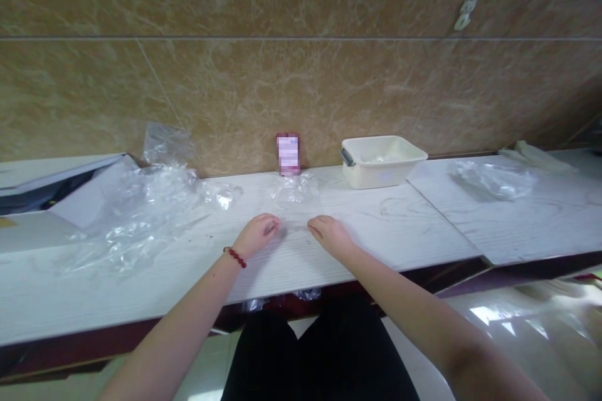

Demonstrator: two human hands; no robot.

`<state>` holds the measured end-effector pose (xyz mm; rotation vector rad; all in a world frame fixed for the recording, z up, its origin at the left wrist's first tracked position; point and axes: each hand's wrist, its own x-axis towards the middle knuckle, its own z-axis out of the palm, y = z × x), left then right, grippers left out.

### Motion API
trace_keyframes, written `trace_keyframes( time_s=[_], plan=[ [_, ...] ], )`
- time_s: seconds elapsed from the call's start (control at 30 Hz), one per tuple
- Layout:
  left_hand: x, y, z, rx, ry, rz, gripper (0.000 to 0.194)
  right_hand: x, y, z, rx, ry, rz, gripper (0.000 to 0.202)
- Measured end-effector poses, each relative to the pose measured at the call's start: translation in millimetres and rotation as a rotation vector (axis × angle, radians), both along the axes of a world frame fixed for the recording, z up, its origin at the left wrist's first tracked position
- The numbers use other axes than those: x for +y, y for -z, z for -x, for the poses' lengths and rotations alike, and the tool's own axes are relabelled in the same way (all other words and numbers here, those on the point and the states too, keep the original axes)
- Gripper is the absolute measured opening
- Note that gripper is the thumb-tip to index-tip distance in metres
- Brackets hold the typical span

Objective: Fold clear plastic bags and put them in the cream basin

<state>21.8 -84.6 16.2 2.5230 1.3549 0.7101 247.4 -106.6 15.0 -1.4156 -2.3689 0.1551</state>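
Observation:
My left hand [258, 234], with a red bead bracelet on the wrist, is over the white wood-grain table [291, 269], its fingers closed in a pinch. Across a small gap, my right hand [330, 235] is closed in a similar way. Something thin and transparent seems to stretch between the fingertips, but it is too faint to make out. Just beyond the hands lies a crumpled clear plastic piece [295, 189]. Behind it a red-framed phone-like object [288, 154] leans upright against the wall.
A heap of clear plastic bags [160, 200] lies at the left beside an open white box [98, 194]. A cream bin [383, 172] with a grey handle stands at the back right. More clear plastic [496, 180] lies farther right. The marbled wall [235, 94] borders the table.

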Motion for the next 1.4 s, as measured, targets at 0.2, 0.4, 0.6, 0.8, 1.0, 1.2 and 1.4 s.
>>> trace_keyframes(
  time_s=[0.2,0.4,0.6,0.8,1.0,1.2,1.4],
  plan=[
    [-14,8.1,4,0.197,-0.046,0.022,0.029,-16,5.0,-4,-0.074,0.009,0.029,0.024],
    [-26,-0.5,6,0.291,-0.095,0.036,0.035,-26,4.7,-9,-0.046,-0.02,0.024,0.023],
    [-15,-10.7,-6,0.232,-0.103,0.007,0.038,-16,-7.3,-8,0.001,0.036,-0.046,0.023],
    [31,1.3,-42,0.291,-0.052,0.008,0.039,57,-3.9,17,0.02,0.004,-0.014,0.033],
    [66,20.7,-52,0.396,-0.105,0.119,0.05,104,20.0,29,-0.094,0.109,0.058,0.043],
    [74,27.7,-38,0.404,-0.184,0.129,0.059,107,23.7,22,-0.168,0.167,0.116,0.051],
    [82,22.7,-18,0.343,-0.295,0.129,0.057,106,19.5,22,-0.213,0.225,0.187,0.057]
  ],
)
